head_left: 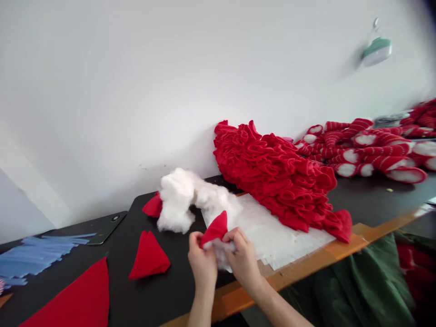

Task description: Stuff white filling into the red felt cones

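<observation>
Well, my left hand (202,261) and right hand (242,259) nearly meet, the fingers curled and pinching a red felt cone (215,229) from both sides, its tip standing up between them. A tuft of white stuffing (220,253) bulges from the cone's open base, and my grip seems to keep the felt gathered around it so the loose fibre stays together. I can't tell how far the tuft reaches inside. The cone is held just above the wooden edge (293,277) of the table, over white paper (272,236) that lies partly under a heap of red cones (275,177). Nothing stands between my hands and the larger stuffing pile (180,200), which rests close by on the paper's corner. A flat red cone (149,256) lies to my left on the black tabletop (371,190), and farther left are a large red triangle (70,295), blue strips (37,256) and a dark phone (105,227). Beyond the heap, striped red stockings (361,150) crowd against the wall (102,91).
</observation>
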Demonstrator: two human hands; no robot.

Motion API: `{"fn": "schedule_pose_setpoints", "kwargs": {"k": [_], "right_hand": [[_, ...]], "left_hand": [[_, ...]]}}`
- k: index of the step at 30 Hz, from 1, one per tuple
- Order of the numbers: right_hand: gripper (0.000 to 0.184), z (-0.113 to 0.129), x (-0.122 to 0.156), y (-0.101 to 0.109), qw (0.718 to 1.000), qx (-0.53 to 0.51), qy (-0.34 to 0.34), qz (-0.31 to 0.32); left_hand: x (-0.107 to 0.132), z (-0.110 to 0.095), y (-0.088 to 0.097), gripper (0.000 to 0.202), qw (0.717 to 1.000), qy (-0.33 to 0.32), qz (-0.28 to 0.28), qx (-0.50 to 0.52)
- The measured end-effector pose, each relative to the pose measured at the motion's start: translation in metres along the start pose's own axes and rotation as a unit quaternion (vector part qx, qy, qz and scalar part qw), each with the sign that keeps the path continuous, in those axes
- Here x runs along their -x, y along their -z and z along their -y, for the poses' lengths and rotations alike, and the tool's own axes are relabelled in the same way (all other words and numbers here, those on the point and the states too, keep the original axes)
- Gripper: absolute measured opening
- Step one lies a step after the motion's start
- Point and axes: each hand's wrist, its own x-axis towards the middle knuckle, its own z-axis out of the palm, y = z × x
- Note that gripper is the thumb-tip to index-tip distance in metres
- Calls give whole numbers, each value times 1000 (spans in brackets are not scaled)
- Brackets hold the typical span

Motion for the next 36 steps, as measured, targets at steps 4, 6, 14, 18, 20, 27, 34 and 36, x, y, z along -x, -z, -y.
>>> {"fn": "schedule_pose_setpoints", "kwargs": {"k": [4, 6, 14, 18, 20, 27, 34, 36], "right_hand": [[26, -18, -11, 7, 999, 36, 15, -13], [22, -16, -10, 11, 999, 36, 27, 21], [22, -4, 12, 17, 981, -129, -125, 72], [22, -11, 9, 6, 947, -206, -243, 46], [24, -13, 4, 1, 937, -220, -270, 16], [34, -16, -9, 3, 987, -67, -143, -8], [45, 9, -10, 14, 988, -91, 2, 121], [49, 11, -7, 22, 974, -165, -58, 146]], "left_hand": [[8, -9, 0, 33, 987, -16, 151, 51], [7, -8, 5, 33, 983, -21, 174, 48], [-2, 12, 6, 14, 998, -27, 25, 56], [7, 18, -9, 14, 991, -21, 60, 116], [11, 23, -13, 13, 990, -16, 68, 126], [11, 19, 11, 34, 988, -46, 146, 1], [-5, -17, 21, 23, 982, -103, 122, -104], [-5, -13, 20, 15, 980, -121, 94, -125]]}}
